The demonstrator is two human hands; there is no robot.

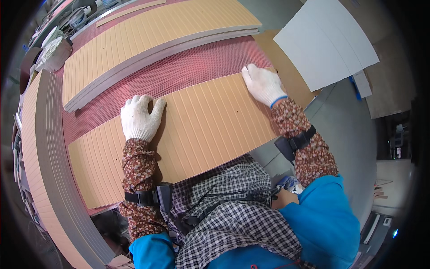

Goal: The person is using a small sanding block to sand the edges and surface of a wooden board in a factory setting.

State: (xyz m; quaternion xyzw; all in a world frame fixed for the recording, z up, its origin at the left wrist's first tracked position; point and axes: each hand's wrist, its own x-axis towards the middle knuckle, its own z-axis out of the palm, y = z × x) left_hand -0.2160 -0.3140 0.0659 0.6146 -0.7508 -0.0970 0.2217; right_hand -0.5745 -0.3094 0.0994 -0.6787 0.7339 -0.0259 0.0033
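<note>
A tan grooved panel point(201, 121) lies across the table in front of me, its long near edge against my checked apron. My left hand point(141, 117), in a white knit glove, rests on the panel's far edge left of its middle, thumb spread away from the fingers. At the far right corner my right hand point(263, 84), gloved the same way, has its fingers curled over the panel's edge. What lies under its fingertips is hidden. Beyond the panel sits a short stack of similar panels point(165, 33).
Red textured matting point(188, 63) covers the table. At left stands a taller panel stack point(49, 161). A white sheet point(327, 42) lies at the upper right, over a brown board point(286, 62). A wrapped bundle point(53, 54) sits at the far left, and a thin strip point(130, 12) lies behind the stack.
</note>
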